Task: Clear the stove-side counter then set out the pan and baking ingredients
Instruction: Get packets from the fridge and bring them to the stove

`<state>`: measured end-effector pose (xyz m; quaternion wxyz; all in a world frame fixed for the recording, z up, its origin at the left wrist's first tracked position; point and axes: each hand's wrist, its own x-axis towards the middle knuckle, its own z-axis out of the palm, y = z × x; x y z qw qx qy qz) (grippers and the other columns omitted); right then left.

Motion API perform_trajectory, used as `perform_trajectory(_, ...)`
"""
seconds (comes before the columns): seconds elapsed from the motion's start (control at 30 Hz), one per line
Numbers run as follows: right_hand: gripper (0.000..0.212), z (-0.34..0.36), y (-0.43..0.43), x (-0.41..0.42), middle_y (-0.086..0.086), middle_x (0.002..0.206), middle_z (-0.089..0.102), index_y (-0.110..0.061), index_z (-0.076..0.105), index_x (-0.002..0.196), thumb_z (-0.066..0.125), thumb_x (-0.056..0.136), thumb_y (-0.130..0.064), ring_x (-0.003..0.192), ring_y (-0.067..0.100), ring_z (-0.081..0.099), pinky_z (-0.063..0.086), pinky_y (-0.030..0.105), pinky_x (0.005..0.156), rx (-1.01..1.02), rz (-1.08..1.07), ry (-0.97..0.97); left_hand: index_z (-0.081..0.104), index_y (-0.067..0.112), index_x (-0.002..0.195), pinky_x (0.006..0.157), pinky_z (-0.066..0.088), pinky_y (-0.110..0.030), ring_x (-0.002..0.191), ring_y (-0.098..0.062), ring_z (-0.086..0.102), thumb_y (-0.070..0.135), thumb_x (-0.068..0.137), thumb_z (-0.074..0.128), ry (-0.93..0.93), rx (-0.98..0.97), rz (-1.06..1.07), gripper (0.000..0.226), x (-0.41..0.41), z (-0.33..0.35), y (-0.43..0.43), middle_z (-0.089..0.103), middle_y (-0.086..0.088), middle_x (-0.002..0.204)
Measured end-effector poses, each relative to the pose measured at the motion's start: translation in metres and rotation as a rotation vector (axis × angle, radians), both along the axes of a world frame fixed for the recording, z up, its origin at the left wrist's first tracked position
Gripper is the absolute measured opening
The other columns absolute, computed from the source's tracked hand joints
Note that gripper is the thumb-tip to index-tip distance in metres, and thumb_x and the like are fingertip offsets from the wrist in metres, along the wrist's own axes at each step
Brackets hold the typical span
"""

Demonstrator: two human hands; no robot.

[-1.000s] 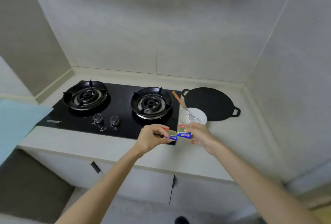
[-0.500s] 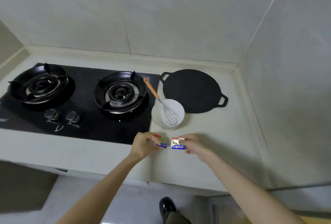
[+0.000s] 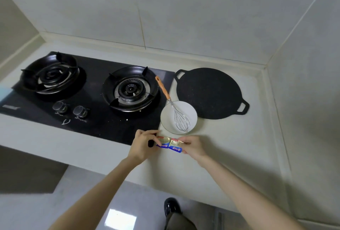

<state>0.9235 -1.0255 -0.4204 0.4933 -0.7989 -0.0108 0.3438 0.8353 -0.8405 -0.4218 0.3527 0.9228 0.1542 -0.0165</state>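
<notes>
Left hand [image 3: 144,145]: fingers curled, pinching the left packet [image 3: 163,142] at its outer end.
Right hand [image 3: 193,147]: thumb and fingers pinching the right packet [image 3: 175,146] at its outer end.
Packets: small, with gold tops, blue fronts and a red strip. Their inner edges meet just in front of the bowl [image 3: 190,112]. Whether they rest on the worktop [image 3: 230,148] or hang just above it, I cannot tell.
Bowl: white, standing on the worktop. Its near rim is close behind the packets but apart from them.
Whisk [image 3: 172,103]: wire head inside the bowl, orange handle leaning out over the bowl's far-left rim.
Pan [image 3: 209,93]: flat, black and two-handled, behind and right of the bowl. Its near edge meets the bowl's rim in view; contact cannot be told.
Stove [image 3: 103,126]: black glass with two burners, left of the bowl. Its right edge runs along the bowl's left side.
Open room: bare worktop runs right of the bowl to the side wall, and in front of the bowl to the worktop's front edge.
Shoe [image 3: 172,206]: dark, on the floor below that front edge.
</notes>
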Motion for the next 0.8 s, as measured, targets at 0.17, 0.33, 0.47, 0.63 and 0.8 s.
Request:
perform_trajectory(0.17, 0.018, 0.003, -0.002, -0.001, 0.002, 0.090, 0.062, -0.004, 0.069, 0.101, 0.063, 0.084, -0.001, 0.070, 0.004, 0.057, 0.046, 0.012, 0.053, -0.052, 0.011, -0.121, 0.070, 0.028, 0.091, 0.085, 0.029, -0.019, 0.108, -0.014, 0.042, 0.020, 0.077, 0.076, 0.000, -0.013, 0.028, 0.017, -0.007, 0.011, 0.005, 0.059, 0.014, 0.120)
perform_trajectory(0.33, 0.025, 0.019, -0.003, -0.017, -0.003, 0.095, 0.066, -0.031, 0.063, 0.086, 0.055, 0.084, -0.007, 0.094, 0.013, 0.062, 0.051, 0.031, 0.082, -0.121, 0.141, -0.214, 0.065, 0.017, 0.112, 0.079, 0.046, -0.012, 0.096, -0.009, 0.063, 0.021, 0.086, 0.068, -0.061, -0.174, 0.122, 0.026, -0.025, 0.033, 0.008, 0.068, 0.008, 0.105)
perform_trajectory(0.47, 0.024, 0.051, 0.016, -0.045, -0.008, 0.095, 0.067, -0.021, 0.069, 0.098, 0.051, 0.087, -0.009, 0.091, 0.008, 0.062, 0.047, 0.011, 0.072, -0.106, 0.283, -0.285, 0.059, 0.020, 0.119, 0.077, 0.043, -0.007, 0.098, -0.004, 0.060, 0.018, 0.092, 0.059, -0.076, -0.231, 0.149, 0.026, -0.055, 0.060, 0.018, 0.066, 0.009, 0.109)
perform_trajectory(0.63, 0.024, 0.113, 0.073, -0.098, -0.009, 0.099, 0.070, -0.026, 0.069, 0.104, 0.054, 0.088, -0.017, 0.093, 0.008, 0.064, 0.050, 0.019, 0.075, -0.019, 0.481, -0.375, 0.057, 0.023, 0.119, 0.076, 0.044, -0.008, 0.090, 0.001, 0.059, 0.023, 0.094, 0.055, -0.162, -0.187, 0.237, 0.024, -0.123, 0.105, 0.047, 0.064, 0.012, 0.108)
perform_trajectory(0.8, 0.021, 0.162, 0.146, -0.165, -0.009, 0.096, 0.071, -0.027, 0.070, 0.103, 0.059, 0.087, -0.018, 0.079, 0.002, 0.060, 0.044, 0.015, 0.067, 0.139, 0.633, -0.425, 0.059, 0.024, 0.115, 0.081, 0.045, -0.012, 0.098, -0.009, 0.063, 0.019, 0.094, 0.055, -0.275, -0.161, 0.455, 0.022, -0.228, 0.155, 0.094, 0.065, 0.011, 0.108)
